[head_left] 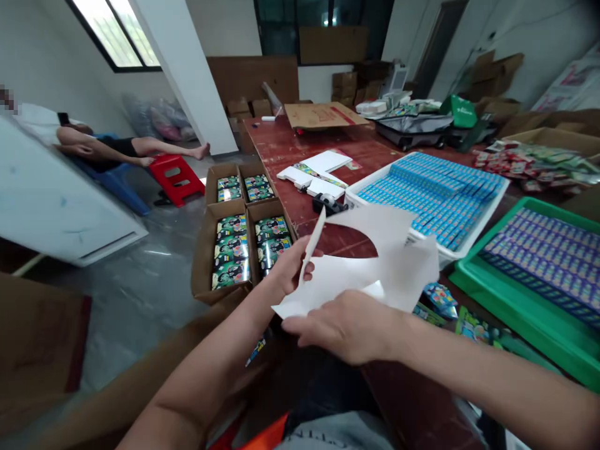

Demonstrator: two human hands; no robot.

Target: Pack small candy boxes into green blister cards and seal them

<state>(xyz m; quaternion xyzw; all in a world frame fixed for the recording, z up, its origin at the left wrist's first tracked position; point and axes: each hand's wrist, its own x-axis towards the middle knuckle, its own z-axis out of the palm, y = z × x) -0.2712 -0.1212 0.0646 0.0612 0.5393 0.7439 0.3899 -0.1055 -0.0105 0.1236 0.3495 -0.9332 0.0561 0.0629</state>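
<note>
A sheet of white card blank [344, 275] sits up in front of the worker, over the near edge of the table; it is smooth and matt, bent into several panels, with a broad curved notch scooped from its far side, through which the dark red tabletop [276, 147] shows, its surface scuffed and worn; the left hand [291, 269] has its thumb and fingers closed on a narrow upright flap at the card's left side, the fingertips curling round the far face; the right hand [349, 325] lies across the near edge, back upward, fingers close together and pointing left, touching the card, though from here I cannot tell how firmly they pinch it; just left of the table stand open corrugated cartons [202, 256], packed with glossy green-and-black printed packs [230, 253]; to the right, a white plastic tray [452, 254] holds tight rows of small blue boxes [426, 187], and beside it a green plastic tray [510, 328] carries purple boxes [539, 250] in similar rows; beyond the card, flat white card pieces [328, 162] lie on the table near a black tape dispenser [329, 204]; farther off, a brown cardboard sheet [323, 115] rests there too; across the floor, a seated person [110, 147] stretches bare legs over a red plastic stool [174, 178].
</note>
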